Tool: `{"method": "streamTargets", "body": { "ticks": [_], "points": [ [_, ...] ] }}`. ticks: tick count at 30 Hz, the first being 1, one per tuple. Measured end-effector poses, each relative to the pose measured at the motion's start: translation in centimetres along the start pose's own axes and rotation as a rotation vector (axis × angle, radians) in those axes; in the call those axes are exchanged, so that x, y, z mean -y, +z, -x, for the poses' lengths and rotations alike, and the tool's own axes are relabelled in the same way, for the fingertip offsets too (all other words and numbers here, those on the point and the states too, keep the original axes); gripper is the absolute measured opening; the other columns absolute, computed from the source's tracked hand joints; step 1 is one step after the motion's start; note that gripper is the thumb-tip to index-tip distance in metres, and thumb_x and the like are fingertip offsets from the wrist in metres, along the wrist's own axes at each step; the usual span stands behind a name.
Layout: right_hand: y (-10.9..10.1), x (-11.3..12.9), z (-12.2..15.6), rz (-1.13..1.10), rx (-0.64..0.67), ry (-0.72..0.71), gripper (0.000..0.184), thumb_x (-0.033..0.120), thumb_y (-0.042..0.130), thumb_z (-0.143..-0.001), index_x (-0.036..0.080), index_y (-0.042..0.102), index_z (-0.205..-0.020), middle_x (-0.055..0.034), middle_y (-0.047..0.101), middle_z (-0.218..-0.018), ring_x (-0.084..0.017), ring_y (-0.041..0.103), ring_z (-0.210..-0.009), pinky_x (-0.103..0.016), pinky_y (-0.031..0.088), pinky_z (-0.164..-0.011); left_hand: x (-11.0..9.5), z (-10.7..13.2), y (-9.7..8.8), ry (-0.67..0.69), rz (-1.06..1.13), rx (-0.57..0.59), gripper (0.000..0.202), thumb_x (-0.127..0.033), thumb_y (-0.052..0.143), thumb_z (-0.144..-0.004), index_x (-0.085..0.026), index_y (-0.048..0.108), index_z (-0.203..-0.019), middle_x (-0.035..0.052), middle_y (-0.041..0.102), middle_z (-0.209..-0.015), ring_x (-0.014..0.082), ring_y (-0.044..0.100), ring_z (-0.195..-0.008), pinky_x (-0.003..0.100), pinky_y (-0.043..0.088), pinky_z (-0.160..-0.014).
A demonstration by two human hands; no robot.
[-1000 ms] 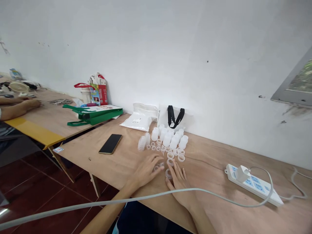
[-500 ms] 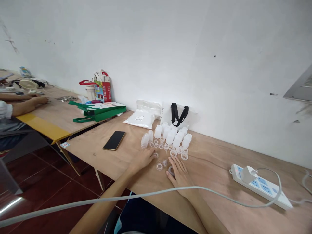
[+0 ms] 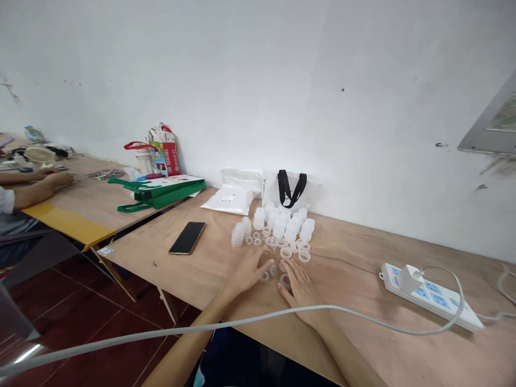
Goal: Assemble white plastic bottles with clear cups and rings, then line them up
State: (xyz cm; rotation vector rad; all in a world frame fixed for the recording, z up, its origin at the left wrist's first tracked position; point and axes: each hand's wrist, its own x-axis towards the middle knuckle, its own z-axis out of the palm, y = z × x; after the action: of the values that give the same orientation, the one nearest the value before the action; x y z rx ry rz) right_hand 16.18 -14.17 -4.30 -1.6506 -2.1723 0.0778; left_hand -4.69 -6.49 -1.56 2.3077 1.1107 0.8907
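the right hand (image 3: 301, 293) lies loosely spread, a clear ring (image 3: 282, 280) under it on the tabletop (image 3: 350, 282); the left hand (image 3: 250, 270) curves over small parts (image 3: 264, 277), grip unclear. the ring looks light, slick, perhaps flexible; pinch its rim.

Head-worn view, looking forward and down, table (image 3: 355, 275) close below, wall (image 3: 258, 80) beyond

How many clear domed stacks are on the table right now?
2: the front stack nearer the phone, and the rear stack just behind it to the right, beside the white bottles. More could be hidden behind the bottles.
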Motion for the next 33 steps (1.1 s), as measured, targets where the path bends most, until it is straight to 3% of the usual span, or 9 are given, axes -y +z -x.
{"method": "streamTargets", "body": {
  "ticks": [3, 5, 9, 13, 19, 23, 28, 30, 33],
  "points": [
    [-0.3, 0.0, -0.1, -0.001, 0.038, -0.006, 0.058, 0.041, 0.041, -0.103, 0.023, 0.039, -0.158, -0.0094, 0.043, -0.162, -0.026, 0.04, -0.15, -0.049, 0.032, -0.124, -1.0, 1.5, 0.6, 0.111, 0.021, 0.188, 0.036, -0.047, 0.054, -0.101, -0.027, 0.057, -0.131, 0.0065, 0.065, -0.131, 0.0256, 0.059, -0.121, 0.041, 0.045, -0.105],
    [-0.6, 0.1, -0.1, 0.004, 0.05, -0.014, 0.057, 0.042, 0.039, -0.104, 0.024, 0.04, -0.158, -0.009, 0.044, -0.162, -0.025, 0.041, -0.149, -0.05, 0.032, -0.124, -1.2, 2.0, 1.1, 0.115, 0.041, 0.223, 0.037, -0.043, 0.054, -0.102, -0.029, 0.053, -0.136, 0.0057, 0.062, -0.138, 0.0249, 0.055, -0.127, 0.042, 0.041, -0.11],
    [-1.0, 0.5, 0.0, 0.029, 0.088, -0.012, 0.055, 0.042, 0.037, -0.105, 0.025, 0.042, -0.157, -0.0075, 0.04, -0.164, -0.025, 0.041, -0.149, -0.051, 0.03, -0.125, -0.8, 2.1, 1.7, 0.093, 0.043, 0.188, 0.028, -0.037, 0.052, -0.103, -0.027, 0.052, -0.13, 0.0052, 0.062, -0.133, 0.0241, 0.056, -0.125, 0.042, 0.04, -0.11],
    [-1.1, 1.4, 0.2, 0.05, 0.178, -0.037, 0.059, 0.043, 0.034, -0.106, 0.025, 0.032, -0.162, -0.005, 0.03, -0.169, -0.025, 0.033, -0.154, -0.055, 0.022, -0.127, -0.4, 2.1, 1.8, 0.073, -0.022, 0.146, 0.014, -0.022, 0.046, -0.101, -0.023, 0.052, -0.113, 0.0062, 0.065, -0.116, 0.0235, 0.06, -0.11, 0.039, 0.046, -0.1],
    [0.0, 2.8, 0.3, 0.11, 0.165, 0.006, 0.065, 0.048, 0.028, -0.107, 0.02, 0.023, -0.165, -0.0061, 0.024, -0.17, -0.025, 0.026, -0.157, -0.054, 0.022, -0.128, -0.8, 2.3, 1.3, 0.122, -0.065, 0.129, 0.024, -0.01, 0.04, -0.096, -0.022, 0.054, -0.112, 0.008, 0.065, -0.115, 0.0236, 0.061, -0.108, 0.038, 0.05, -0.097],
    [0.9, 3.8, 0.4, 0.151, 0.119, 0.05, 0.066, 0.048, 0.026, -0.107, 0.013, 0.028, -0.163, -0.009, 0.025, -0.169, -0.026, 0.028, -0.156, -0.052, 0.023, -0.128, -1.9, 2.1, 0.4, 0.192, -0.065, 0.013, 0.028, -0.012, 0.046, -0.095, -0.022, 0.056, -0.118, 0.0092, 0.062, -0.126, 0.0239, 0.058, -0.121, 0.04, 0.048, -0.108],
    [1.7, 4.9, 0.9, 0.131, 0.06, 0.044, 0.067, 0.046, 0.029, -0.106, 0.012, 0.027, -0.163, -0.0102, 0.024, -0.169, -0.027, 0.028, -0.156, -0.053, 0.022, -0.128, -2.8, 1.2, -2.2, 0.17, -0.054, -0.285, 0.023, -0.029, 0.05, -0.101, -0.024, 0.058, -0.122, 0.0104, 0.054, -0.142, 0.0271, 0.051, -0.136, 0.047, 0.043, -0.117],
    [2.0, 5.2, 1.1, 0.113, 0.03, 0.053, 0.068, 0.046, 0.031, -0.106, 0.011, 0.024, -0.164, -0.0106, 0.022, -0.17, -0.027, 0.027, -0.156, -0.053, 0.023, -0.127, -2.2, 0.9, -3.7, 0.097, -0.043, -0.435, 0.025, -0.032, 0.05, -0.102, -0.024, 0.057, -0.125, 0.0107, 0.05, -0.146, 0.0275, 0.049, -0.138, 0.049, 0.041, -0.118],
    [2.5, 5.6, 1.5, 0.08, -0.022, 0.07, 0.07, 0.045, 0.037, -0.105, 0.014, 0.02, -0.165, -0.0114, 0.021, -0.17, -0.03, 0.025, -0.157, -0.055, 0.026, -0.126, 0.3, 0.7, -5.4, -0.045, -0.054, -0.654, 0.04, -0.036, 0.057, -0.099, -0.023, 0.048, -0.137, 0.013, 0.046, -0.15, 0.0295, 0.044, -0.143, 0.052, 0.036, -0.121]
  ]
}}
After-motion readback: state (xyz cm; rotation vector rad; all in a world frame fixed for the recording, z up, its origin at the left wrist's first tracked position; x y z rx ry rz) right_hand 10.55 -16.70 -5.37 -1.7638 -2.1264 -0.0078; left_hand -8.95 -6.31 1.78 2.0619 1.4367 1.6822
